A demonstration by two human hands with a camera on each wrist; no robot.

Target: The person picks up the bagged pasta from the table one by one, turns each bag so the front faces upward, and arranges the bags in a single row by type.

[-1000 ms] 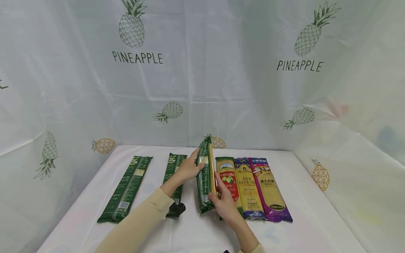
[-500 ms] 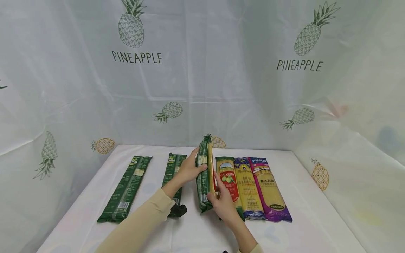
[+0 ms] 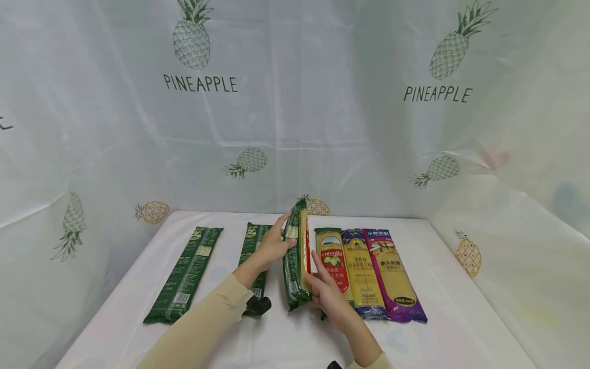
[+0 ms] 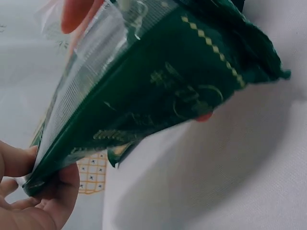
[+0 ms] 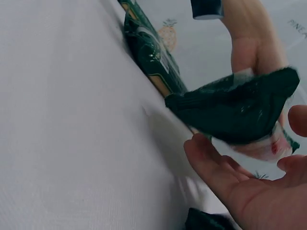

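A green packet of spaghetti [image 3: 297, 251] is held up on edge over the table, its back turned left and its yellow and red front partly showing on the right. My left hand [image 3: 274, 248] grips its upper part, thumb over the back; in the left wrist view those fingers pinch the packet's far end. My right hand [image 3: 329, 294] is at the lower right edge, thumb by the packet. In the right wrist view its fingers [image 5: 216, 167] look extended under the packet's end [image 5: 240, 105], with a gap to the thumb. Whether it bears weight is unclear.
Two green packets lie back-up on the left, one far out [image 3: 186, 274] and one [image 3: 253, 251] partly under my left forearm. To the right lie a green-and-red Olivoilà packet [image 3: 333, 256], a blue-and-yellow packet [image 3: 364, 271] and a purple packet [image 3: 396, 277], side by side.
The held packet has shifted slightly left at its lower end and turned, showing more of its front. My right hand has moved slightly right, its thumb now nearer the packet's edge.
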